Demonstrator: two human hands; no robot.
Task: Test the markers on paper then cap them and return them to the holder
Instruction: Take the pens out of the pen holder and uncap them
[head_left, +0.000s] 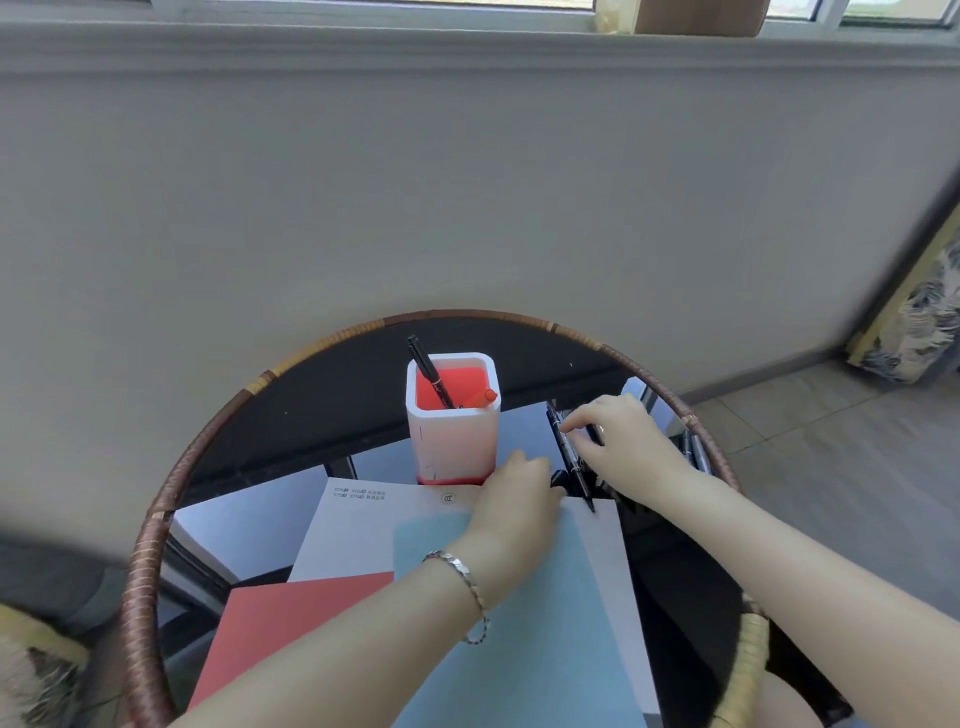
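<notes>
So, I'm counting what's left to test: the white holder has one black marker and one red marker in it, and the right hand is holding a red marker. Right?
Not quite. The head view shows the right hand holding a black marker, not red. The white holder does have one black marker and one red marker.

I log: round glass-topped table with woven rattan rim (156, 512); grey wall (467, 197); tiled floor (831, 441); silver chain bracelet (462, 577); patterned cushion (919, 322) leaning at right.
</notes>
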